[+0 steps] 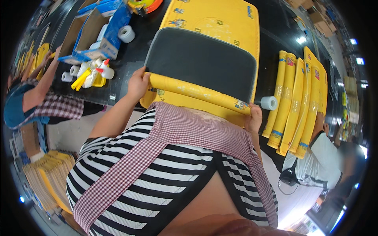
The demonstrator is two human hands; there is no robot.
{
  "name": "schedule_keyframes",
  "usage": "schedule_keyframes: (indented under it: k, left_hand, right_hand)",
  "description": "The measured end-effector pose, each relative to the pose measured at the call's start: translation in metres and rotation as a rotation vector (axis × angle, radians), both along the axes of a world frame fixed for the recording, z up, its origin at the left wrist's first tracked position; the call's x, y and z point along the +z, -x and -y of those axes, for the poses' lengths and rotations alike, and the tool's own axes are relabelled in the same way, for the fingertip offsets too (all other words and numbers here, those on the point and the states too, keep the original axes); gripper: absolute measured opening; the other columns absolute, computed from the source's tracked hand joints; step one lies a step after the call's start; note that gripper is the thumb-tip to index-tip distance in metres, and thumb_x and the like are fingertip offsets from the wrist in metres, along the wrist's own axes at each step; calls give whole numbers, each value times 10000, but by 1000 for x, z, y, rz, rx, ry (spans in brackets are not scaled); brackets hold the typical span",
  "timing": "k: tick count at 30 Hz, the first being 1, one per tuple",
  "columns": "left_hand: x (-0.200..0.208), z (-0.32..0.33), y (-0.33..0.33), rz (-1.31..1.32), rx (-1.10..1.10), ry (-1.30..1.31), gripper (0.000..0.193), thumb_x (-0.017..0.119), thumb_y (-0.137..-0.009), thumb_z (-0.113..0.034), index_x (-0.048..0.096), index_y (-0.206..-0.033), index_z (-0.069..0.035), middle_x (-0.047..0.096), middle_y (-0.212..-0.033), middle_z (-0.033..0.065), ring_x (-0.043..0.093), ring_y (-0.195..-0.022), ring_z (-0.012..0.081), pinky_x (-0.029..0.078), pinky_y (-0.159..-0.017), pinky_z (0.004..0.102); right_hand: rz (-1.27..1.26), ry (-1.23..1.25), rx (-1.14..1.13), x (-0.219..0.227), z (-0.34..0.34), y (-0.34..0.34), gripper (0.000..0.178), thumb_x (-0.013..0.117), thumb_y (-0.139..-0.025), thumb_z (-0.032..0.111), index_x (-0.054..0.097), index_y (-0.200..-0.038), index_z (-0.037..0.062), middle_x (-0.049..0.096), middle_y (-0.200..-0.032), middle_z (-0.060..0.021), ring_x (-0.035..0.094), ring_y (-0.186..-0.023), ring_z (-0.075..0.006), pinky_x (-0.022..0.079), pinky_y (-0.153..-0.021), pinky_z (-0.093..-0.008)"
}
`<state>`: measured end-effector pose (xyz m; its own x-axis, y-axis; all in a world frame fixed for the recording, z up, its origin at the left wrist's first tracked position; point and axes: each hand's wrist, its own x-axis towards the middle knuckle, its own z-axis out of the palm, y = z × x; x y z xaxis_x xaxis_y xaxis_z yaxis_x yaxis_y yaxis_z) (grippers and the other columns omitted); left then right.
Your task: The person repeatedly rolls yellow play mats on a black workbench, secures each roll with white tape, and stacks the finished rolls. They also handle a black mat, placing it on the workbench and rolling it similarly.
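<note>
A yellow printed sheet with a dark grey face [201,59] lies before me, its near end rolled into a tube [197,91]. My left hand [138,83] grips the tube's left end with the fingers curled round it. At the right end, my right hand [254,117] is closed on the tube in the same way. Beneath it rests a larger yellow printed sheet [238,23] that runs to the far side of the table, its near edge showing close to my apron. Just past my right hand lies a roll of clear tape [269,103].
Several taped yellow rolls [293,98] lie side by side to the right. Blue cardboard boxes [98,35], a tape roll [126,34] and glue bottles [105,72] stand at left. One person [39,98] works at left, another [315,161] at right. Yellow sheets [49,177] are stacked lower left.
</note>
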<state>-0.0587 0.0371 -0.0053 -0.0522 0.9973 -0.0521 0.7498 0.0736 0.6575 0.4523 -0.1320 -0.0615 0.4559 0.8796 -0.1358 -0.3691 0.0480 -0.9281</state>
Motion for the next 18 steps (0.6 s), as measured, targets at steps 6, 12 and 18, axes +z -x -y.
schedule_keyframes:
  k: [6,12,18]
  left_hand:
    - [0,7,1,16,-5,-48,448,631,-998,-217,627,-1382,15,639,-1377,245,605,-1288,387,471,-1107,415]
    - [14,2,-12,-98,11,25,471,627,-999,-259,619,-1401,-13,609,-1441,204,609,-1282,378,478,-1093,402]
    - [19,-35,-60,-374,99,-257,508,720,-931,-202,614,-1426,-160,405,-1634,180,431,-1474,406,359,-1167,619]
  right_hand:
    - [489,207,25,9,-9,-3,44,689,-967,8,710,-1002,22,716,-1113,-98,660,-1094,-246,477,-1063,-400]
    - [1815,237,474,48,-19,69,445,724,-930,340,662,-1323,139,585,-1470,-138,488,-1431,-348,261,-1184,-682]
    - [1840,389,620,78,-86,112,749,609,-960,582,439,-1598,229,342,-1688,-142,268,-1568,-401,120,-1216,-736]
